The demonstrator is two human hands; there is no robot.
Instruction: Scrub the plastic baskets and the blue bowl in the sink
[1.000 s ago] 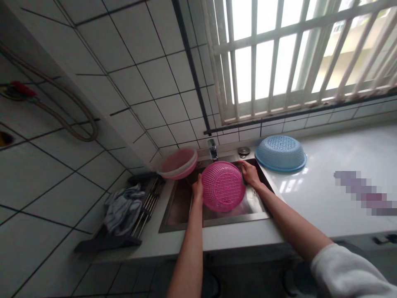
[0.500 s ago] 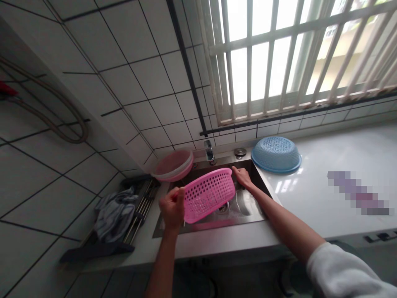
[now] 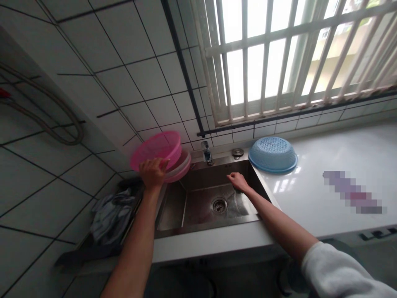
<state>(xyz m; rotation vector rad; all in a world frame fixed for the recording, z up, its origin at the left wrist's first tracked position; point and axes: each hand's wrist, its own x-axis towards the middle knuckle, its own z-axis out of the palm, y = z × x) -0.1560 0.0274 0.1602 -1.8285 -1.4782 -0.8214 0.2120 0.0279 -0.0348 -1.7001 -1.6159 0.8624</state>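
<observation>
A bright pink plastic basket [image 3: 159,145] is gripped at its near rim by my left hand [image 3: 153,171], over the far left corner of the sink. It is tilted, above or against a stack of pale pink basins [image 3: 181,167] beside the faucet; whether it rests on them I cannot tell. My right hand [image 3: 238,181] hovers over the right part of the stainless steel sink [image 3: 198,203], fingers curled in, nothing visible in them. The drain [image 3: 219,205] shows in the sink floor.
An upturned blue basket [image 3: 273,154] sits right of the sink on the white counter [image 3: 313,198]. The faucet [image 3: 206,152] and a round metal cap [image 3: 237,153] stand at the sink's back edge. A grey striped cloth [image 3: 113,213] lies on a rack at left. A barred window [image 3: 269,62] is behind.
My left hand has carried the pink basket from over the sink to the left, up to the pale pink basins. My right hand has let go of its rim and stays over the sink.
</observation>
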